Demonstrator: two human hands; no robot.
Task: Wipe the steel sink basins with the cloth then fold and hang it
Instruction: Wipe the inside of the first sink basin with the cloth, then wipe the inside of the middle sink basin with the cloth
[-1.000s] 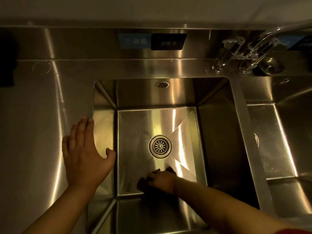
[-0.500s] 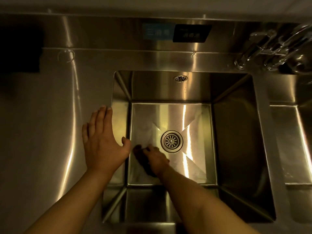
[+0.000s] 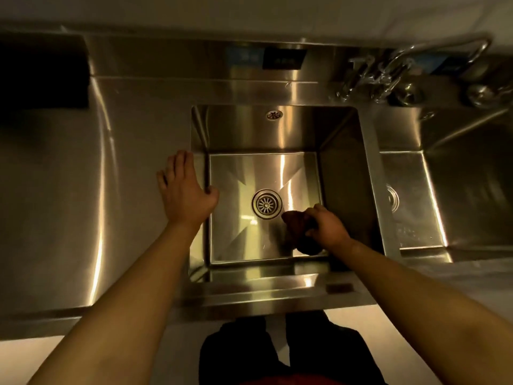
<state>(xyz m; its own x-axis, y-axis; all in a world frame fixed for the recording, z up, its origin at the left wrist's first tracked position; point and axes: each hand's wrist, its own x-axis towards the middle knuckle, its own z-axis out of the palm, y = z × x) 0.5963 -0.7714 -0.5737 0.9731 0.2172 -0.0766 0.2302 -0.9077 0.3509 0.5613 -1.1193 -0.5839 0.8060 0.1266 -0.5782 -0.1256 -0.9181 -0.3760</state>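
Note:
A steel sink basin (image 3: 341,173) lies in the middle of the head view, with a round drain (image 3: 267,204) in its floor. My right hand (image 3: 327,226) grips a dark bunched cloth (image 3: 298,226) and holds it against the basin floor, just right of the drain and near the front right corner. My left hand (image 3: 184,190) rests flat on the counter at the basin's left rim, fingers straight, thumb over the edge. A second basin (image 3: 472,190) lies to the right, past a steel divider.
Taps and a curved spout (image 3: 388,70) stand on the back ledge at the right. A steel counter (image 3: 69,190) stretches to the left, with a dark object (image 3: 41,73) at its far back corner. The counter's front edge and my legs show at the bottom.
My right hand has swept the cloth across the basin floor, from left of the drain to its right. The left hand stays on the left rim. The camera has pulled back.

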